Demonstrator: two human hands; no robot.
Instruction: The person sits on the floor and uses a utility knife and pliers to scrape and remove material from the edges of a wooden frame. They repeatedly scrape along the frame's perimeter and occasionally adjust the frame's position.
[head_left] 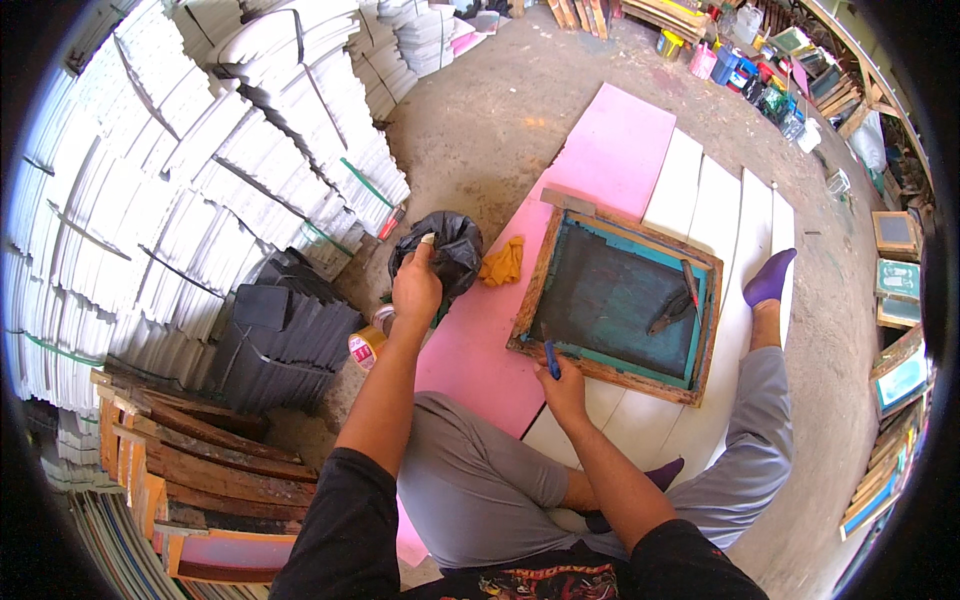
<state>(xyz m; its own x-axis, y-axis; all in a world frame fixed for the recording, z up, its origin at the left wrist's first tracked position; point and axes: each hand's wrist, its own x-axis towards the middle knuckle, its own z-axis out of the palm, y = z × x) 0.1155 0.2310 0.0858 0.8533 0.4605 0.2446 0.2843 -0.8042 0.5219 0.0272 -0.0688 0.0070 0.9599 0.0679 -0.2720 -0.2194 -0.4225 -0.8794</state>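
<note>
My left hand is closed above a black plastic bag. A small pale bit shows at its fingertips, too small to name. My right hand grips a slim blue-handled tool, its thin dark tip pointing away from me at the near edge of a wooden screen-printing frame. Dark mesh with a teal border fills the frame. Dark pliers lie on the mesh toward its right side. A crumpled orange cloth rests between the bag and the frame.
Under the frame are a pink sheet and white boards. Strapped white stacks and a dark stack stand at left, near a tape roll. Wooden frames lie lower left. Bottles and tubs line the far right.
</note>
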